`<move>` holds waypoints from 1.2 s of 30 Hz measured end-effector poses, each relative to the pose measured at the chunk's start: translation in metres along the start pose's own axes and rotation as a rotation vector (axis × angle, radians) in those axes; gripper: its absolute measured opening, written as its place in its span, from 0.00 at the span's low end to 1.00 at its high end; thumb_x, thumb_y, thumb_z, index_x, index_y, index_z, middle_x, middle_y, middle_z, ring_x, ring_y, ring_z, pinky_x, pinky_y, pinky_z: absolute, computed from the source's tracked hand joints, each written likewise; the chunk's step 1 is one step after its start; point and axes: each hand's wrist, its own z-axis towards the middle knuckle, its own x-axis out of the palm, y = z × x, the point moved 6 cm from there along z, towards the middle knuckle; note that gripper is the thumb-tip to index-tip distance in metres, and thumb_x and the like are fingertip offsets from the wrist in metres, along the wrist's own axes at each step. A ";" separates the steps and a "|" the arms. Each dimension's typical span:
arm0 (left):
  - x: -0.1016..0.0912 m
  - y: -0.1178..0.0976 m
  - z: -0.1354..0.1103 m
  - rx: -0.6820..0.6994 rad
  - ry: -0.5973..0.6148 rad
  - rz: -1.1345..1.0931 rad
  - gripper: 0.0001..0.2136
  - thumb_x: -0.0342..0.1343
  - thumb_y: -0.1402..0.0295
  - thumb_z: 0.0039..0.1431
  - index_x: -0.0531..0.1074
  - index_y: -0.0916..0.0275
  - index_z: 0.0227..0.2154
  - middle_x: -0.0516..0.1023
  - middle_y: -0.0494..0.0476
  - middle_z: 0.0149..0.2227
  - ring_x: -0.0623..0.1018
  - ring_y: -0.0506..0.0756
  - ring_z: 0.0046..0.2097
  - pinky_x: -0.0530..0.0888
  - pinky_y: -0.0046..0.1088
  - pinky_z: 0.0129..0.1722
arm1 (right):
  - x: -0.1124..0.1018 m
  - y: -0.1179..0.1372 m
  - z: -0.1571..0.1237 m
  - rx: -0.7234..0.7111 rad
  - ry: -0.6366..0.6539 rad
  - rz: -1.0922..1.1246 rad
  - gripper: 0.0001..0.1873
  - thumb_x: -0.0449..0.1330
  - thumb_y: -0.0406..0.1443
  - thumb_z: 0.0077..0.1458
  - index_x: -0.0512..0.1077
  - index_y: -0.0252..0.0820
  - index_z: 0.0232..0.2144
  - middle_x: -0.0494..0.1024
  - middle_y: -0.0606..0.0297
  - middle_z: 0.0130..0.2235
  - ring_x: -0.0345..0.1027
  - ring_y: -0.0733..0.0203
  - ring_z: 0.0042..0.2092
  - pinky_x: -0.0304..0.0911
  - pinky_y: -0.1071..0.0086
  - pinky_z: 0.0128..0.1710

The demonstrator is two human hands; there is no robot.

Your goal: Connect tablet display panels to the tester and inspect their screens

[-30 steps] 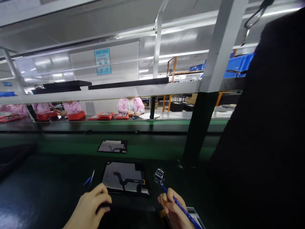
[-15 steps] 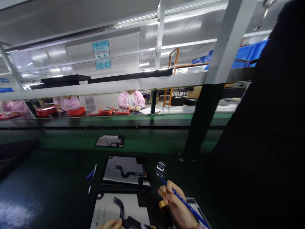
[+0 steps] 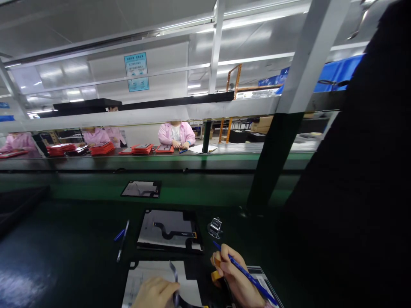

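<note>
My left hand (image 3: 154, 293) is at the bottom, its fingertips closed on a black flex cable (image 3: 176, 295) that stands bent up from a display panel (image 3: 191, 291) with a pale grey back. To its right, my right hand (image 3: 239, 278) grips a long blue stick-like tool (image 3: 253, 280), its tip pointing up and left. A small orange strip (image 3: 217, 258) shows at the right fingertips; I cannot tell whether it is held. Just below them is a yellow tape-like piece (image 3: 216, 276). A second panel (image 3: 154, 233) with its own flex cable lies beyond my left hand.
A metal tally counter (image 3: 215, 227) stands right of the second panel. Left of it lie a pen (image 3: 123, 241) and a blue cap (image 3: 119, 235). Another panel (image 3: 141, 189) is on the green belt (image 3: 192, 190). A dark post (image 3: 272, 158) rises at right. Co-workers in pink sit opposite.
My left hand has moved up and further into view, and the flex cable now bends more upright. The panel on the belt has shifted left. My right hand has barely moved.
</note>
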 end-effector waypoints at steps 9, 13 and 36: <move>-0.031 -0.014 -0.004 0.236 -0.197 0.235 0.21 0.52 0.80 0.50 0.76 0.53 0.45 0.78 0.58 0.47 0.72 0.64 0.51 0.58 0.58 0.59 | -0.005 -0.008 0.005 0.009 0.044 -0.025 0.22 0.66 0.40 0.46 0.54 0.43 0.20 0.61 0.73 0.20 0.52 0.69 0.22 0.48 0.74 0.23; -0.056 -0.014 -0.002 0.272 0.009 0.112 0.18 0.53 0.77 0.56 0.77 0.46 0.44 0.80 0.52 0.41 0.75 0.58 0.47 0.48 0.57 0.63 | -0.004 -0.010 0.005 0.020 0.025 -0.100 0.26 0.67 0.45 0.48 0.52 0.43 0.20 0.59 0.74 0.19 0.50 0.70 0.21 0.47 0.74 0.22; 0.005 -0.019 0.048 -0.255 -0.081 -1.170 0.24 0.65 0.44 0.39 0.76 0.65 0.21 0.73 0.53 0.20 0.71 0.52 0.27 0.67 0.28 0.30 | 0.019 -0.009 -0.001 -0.009 0.231 -0.529 0.25 0.62 0.47 0.55 0.52 0.44 0.21 0.69 0.67 0.24 0.63 0.65 0.27 0.57 0.71 0.29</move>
